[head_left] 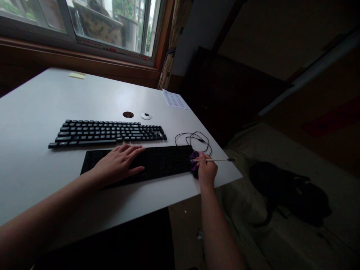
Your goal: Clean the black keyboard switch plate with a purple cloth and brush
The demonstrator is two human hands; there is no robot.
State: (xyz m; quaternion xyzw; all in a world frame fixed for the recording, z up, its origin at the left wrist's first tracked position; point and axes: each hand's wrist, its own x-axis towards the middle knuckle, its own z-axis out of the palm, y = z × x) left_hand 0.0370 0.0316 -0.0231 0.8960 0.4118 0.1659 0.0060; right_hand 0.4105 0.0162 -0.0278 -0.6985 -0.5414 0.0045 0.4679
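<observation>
A black keyboard base [165, 159] lies flat near the front of the white desk, its surface too dark for detail. My left hand [120, 159] rests on its left part, fingers stretched out and holding nothing. At the base's right end, my right hand [207, 168] is closed round a thin brush [221, 160] with a pale handle and a dark tip pointing right. A crumpled purple cloth [194, 159] is bunched at the fingers of that hand, against the base. Behind the base, keycaps [112, 133] are set out in rows in a keyboard's layout.
A coiled black cable [197, 140] lies behind my right hand. Farther back are a desk hole [128, 114], its round cover [146, 116], a printed sheet [174, 100] and a yellow note pad [77, 75]. A black bag-like item [289, 191] lies on the covered surface at right.
</observation>
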